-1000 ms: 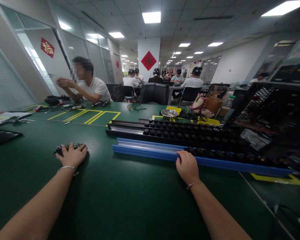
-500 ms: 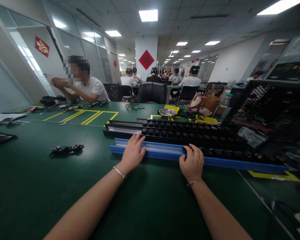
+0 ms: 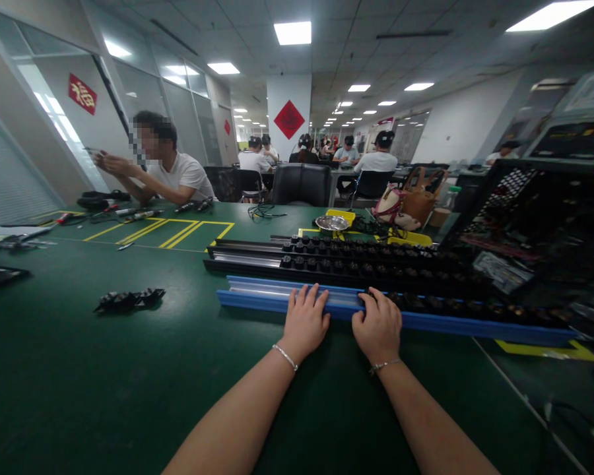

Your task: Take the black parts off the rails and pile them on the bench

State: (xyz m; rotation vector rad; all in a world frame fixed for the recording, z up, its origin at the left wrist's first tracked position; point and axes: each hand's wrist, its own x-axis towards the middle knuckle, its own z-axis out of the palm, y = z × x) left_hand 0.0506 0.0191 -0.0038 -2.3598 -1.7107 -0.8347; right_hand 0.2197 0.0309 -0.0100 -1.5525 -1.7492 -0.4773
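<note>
A long blue rail (image 3: 257,301) lies across the green table, its right part filled with a row of small black parts (image 3: 440,305). My left hand (image 3: 307,320) rests on the rail's near edge with its fingers spread over the channel. Just to its right, my right hand (image 3: 379,323) has its fingers curled over the rail at the left end of the row; a dark part shows at its fingertips. Behind the blue rail are black rails (image 3: 242,262) holding more rows of black parts.
A small pile of black parts (image 3: 129,300) lies at the left. Behind the rails are a metal dish (image 3: 331,223) and a yellow tray (image 3: 410,239). An open black equipment case (image 3: 515,218) stands at the right. A person (image 3: 171,165) sits across the table.
My left hand has slid right along the blue rail, closer to my right hand. My right hand has barely moved. The person across the table has lowered their hands slightly.
</note>
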